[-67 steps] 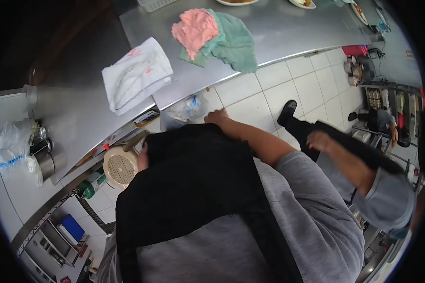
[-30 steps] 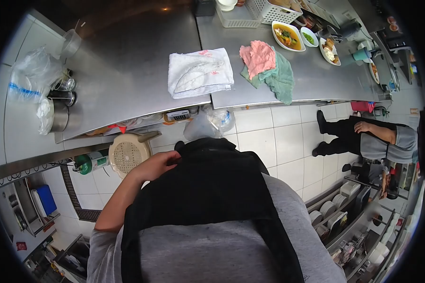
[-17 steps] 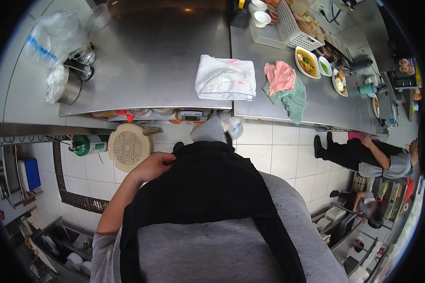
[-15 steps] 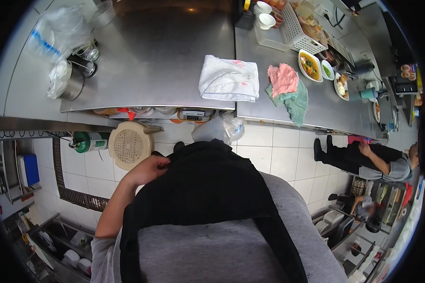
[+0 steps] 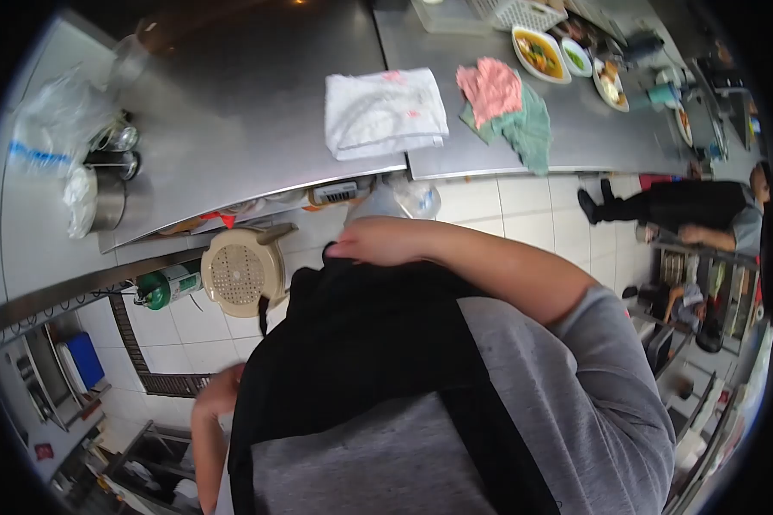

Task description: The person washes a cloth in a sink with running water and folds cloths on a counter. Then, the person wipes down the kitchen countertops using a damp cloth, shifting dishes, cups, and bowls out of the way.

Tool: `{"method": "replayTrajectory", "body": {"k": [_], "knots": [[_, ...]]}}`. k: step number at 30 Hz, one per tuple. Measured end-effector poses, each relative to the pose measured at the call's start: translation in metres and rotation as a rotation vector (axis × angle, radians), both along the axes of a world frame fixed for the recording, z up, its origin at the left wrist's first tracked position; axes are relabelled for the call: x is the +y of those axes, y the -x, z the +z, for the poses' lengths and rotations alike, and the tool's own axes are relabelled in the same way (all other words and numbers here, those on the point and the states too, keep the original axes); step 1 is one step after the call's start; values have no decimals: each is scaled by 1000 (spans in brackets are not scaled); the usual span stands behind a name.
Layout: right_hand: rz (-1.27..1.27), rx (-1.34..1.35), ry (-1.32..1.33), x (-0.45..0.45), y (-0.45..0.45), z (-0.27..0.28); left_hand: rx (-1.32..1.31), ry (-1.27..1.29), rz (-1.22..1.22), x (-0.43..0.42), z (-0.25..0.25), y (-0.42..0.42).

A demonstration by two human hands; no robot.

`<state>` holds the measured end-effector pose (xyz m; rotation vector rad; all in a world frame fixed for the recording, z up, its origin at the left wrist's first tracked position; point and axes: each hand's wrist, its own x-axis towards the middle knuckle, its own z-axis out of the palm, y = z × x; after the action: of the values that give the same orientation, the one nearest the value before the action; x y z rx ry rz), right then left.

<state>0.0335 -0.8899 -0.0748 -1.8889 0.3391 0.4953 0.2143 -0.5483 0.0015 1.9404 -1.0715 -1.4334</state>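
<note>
Right hand point(image 5: 378, 240) has come into view, fingers curled closed on the far edge of the black apron point(image 5: 352, 343) over the person's front; left hand point(image 5: 222, 388) has slid back beside it, grip too blurry to tell. Steel tabletop point(image 5: 249, 112) ahead, beige stool point(image 5: 242, 273) near the apron, folded white towel point(image 5: 385, 116) up top, pink cloth point(image 5: 489, 90) just beside.

Steel counter point(image 5: 258, 112) before me: folded white towel point(image 5: 385, 113), pink cloth point(image 5: 489, 90) overlapping green cloth point(image 5: 528, 129), soup bowl point(image 5: 549, 78) beside small bowl of greens point(image 5: 581, 72).
</note>
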Motion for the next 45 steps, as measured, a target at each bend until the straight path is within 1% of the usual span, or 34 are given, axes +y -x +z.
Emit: {"method": "replayTrajectory", "body": {"k": [1, 4, 5, 6, 7, 8, 9, 10, 11, 13, 14, 16, 18, 19, 20, 22, 23, 24, 25, 26, 28, 29, 30, 31, 33, 34, 35, 37, 38, 40, 41, 42, 43, 45], "knots": [[99, -33, 29, 7, -15, 1, 334, -307, 182, -1, -47, -26], [102, -61, -39, 12, -22, -5, 325, -87, 153, -82, -64, -25], [117, -162, -21, 8, -14, -6, 384, -148, 127, -116, -56, -14], [133, -262, -2, 5, -6, -9, 377, -173, 42, -140, -60, 0], [7, -324, -14, -3, 11, -15, 364, -202, -41, -153, -77, 9], [-119, -386, -20, -17, 35, -20, 294, -175, -200, -171, -78, 23], [-174, -551, 33, -39, 65, -26, 222, -138, -360, -186, -77, 34], [-497, -300, -191, -56, 99, -2, 226, -149, -373, -192, -83, 39], [-650, -314, -93, -72, 135, -1, 248, -167, -351, -195, -91, 45], [-970, -57, 72, -78, 192, -1, 265, -181, -335, -202, -106, 53], [-980, -58, 73, -79, 206, -10, 274, -225, -291, -203, -114, 55], [-916, 32, -22, -72, 233, -39, 284, -277, -267, -211, -123, 58], [-810, 32, -71, -71, 221, -75, 297, -425, -227, -227, -128, 60], [-707, 65, -20, -72, 203, -81, 294, -418, -235, -234, -132, 64], [-586, -2, -14, -72, 188, -94, 317, -354, -294, -239, -137, 67], [-408, 101, -194, -69, 161, -104, 336, -279, -347, -249, -153, 76], [-181, 187, -173, -70, 158, -96, 313, -160, -441, -258, -164, 83], [-155, 254, -143, -66, 166, -95, 288, -42, -535, -270, -163, 92], [-128, 322, -113, -61, 181, -94, 282, -55, -569, -279, -160, 99], [-178, 350, -144, -59, 201, -87, 278, -66, -599, -291, -151, 113], [-286, 438, -202, -48, 245, -74, 268, 109, -712, -308, -160, 140], [-353, 494, -231, -35, 265, -67, 311, 131, -774, -321, -153, 156], [-388, 527, -239, -21, 282, -57, 290, 92, -908, -333, -142, 173], [-423, 561, -245, -5, 294, -46, 331, 75, -989, -341, -143, 189], [-493, 716, -201, 22, 300, -9, 276, 158, -1135, -347, -158, 229], [-573, 600, -196, 49, 325, -20, 250, 188, -1250, -351, -150, 244], [-648, 482, -193, 74, 348, -31, 230, 234, -1301, -353, -142, 252], [-834, 366, -246, 102, 349, -9, 238, 180, -1268, -350, -134, 255], [-846, 353, -257, 107, 348, -1, 230, 181, -1254, -350, -133, 247], [-739, 407, -238, 103, 340, 16, 171, 304, -1114, -351, -133, 217], [-670, 419, -222, 98, 335, 23, 74, 324, -1045, -347, -130, 192], [-592, 426, -196, 90, 330, 29, -76, 308, -1002, -342, -118, 162], [-492, 437, -156, 78, 322, 33, -197, 325, -860, -332, -100, 126], [-260, 467, -47, 50, 300, 30, -474, 190, -805, -292, -87, 52]]}}
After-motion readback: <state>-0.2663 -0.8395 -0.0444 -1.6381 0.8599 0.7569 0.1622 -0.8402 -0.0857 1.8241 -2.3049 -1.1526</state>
